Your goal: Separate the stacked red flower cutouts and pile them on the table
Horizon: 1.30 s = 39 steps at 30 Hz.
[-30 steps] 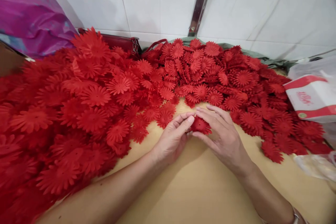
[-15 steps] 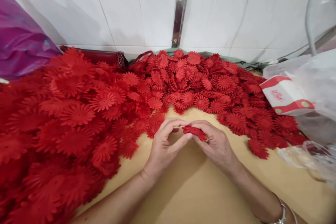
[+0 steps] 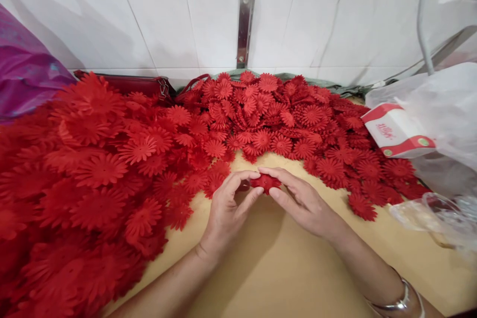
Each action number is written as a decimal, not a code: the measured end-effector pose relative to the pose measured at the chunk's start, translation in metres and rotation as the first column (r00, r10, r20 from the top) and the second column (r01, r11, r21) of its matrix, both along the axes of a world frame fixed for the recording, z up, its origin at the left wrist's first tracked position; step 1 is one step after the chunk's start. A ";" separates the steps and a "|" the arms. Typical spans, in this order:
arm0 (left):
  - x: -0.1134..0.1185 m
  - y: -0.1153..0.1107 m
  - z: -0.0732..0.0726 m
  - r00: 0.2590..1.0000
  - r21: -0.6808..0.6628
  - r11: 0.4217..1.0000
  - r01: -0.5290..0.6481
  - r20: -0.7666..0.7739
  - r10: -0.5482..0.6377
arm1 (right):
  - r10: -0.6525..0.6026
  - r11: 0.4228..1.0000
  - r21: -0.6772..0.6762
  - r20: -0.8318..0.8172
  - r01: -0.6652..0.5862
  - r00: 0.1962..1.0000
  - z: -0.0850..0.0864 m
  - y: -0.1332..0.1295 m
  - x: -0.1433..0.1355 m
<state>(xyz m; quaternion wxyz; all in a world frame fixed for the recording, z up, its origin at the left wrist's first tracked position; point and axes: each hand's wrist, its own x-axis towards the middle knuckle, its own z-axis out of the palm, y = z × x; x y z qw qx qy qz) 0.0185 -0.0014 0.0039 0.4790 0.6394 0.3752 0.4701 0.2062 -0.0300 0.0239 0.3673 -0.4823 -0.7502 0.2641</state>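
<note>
Between my two hands, above the tan tabletop [image 3: 242, 273], is a small red flower piece [image 3: 266, 183] with a notched, petal-like edge. My left hand [image 3: 231, 203] pinches its left side between thumb and fingers. From the other side, my right hand [image 3: 303, 203] has its thumb and fingertips closed on the right edge. Whether one layer or a small stack is held, I cannot tell. Loose red flower pieces [image 3: 102, 169] of the same kind lie heaped to the left and behind my hands.
A red bag [image 3: 126, 84] lies behind the heap, against the white tiled wall [image 3: 212, 25]. Purple fabric [image 3: 30, 69] is at the left. On the right are a red-and-white box [image 3: 397, 129], white plastic bags [image 3: 452, 104] and clear plastic packaging [image 3: 443, 213]. A metal bracket [image 3: 245, 30] is fixed to the wall.
My right hand has shifted its grip outward to the piece's right edge, its fingers straighter. The flower piece now faces me more squarely. The whole view has shifted slightly.
</note>
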 end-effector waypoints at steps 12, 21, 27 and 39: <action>0.000 0.000 0.004 0.997 0.023 1.000 0.008 -0.073 -0.006 | -0.102 0.976 0.209 0.179 0.064 0.978 -0.004 0.005 -0.004; -0.002 0.000 0.007 0.999 0.045 0.999 0.017 -0.049 -0.015 | -0.055 0.987 0.156 0.100 0.039 0.993 -0.006 0.005 -0.008; -0.003 -0.001 0.008 0.990 0.155 0.988 -0.012 -0.134 0.033 | -0.099 0.970 0.231 0.066 0.082 0.993 0.004 0.003 0.004; -0.005 -0.002 0.009 0.982 0.272 0.962 0.013 -0.184 0.039 | -0.026 0.998 0.050 -0.150 0.034 0.988 -0.005 0.009 0.011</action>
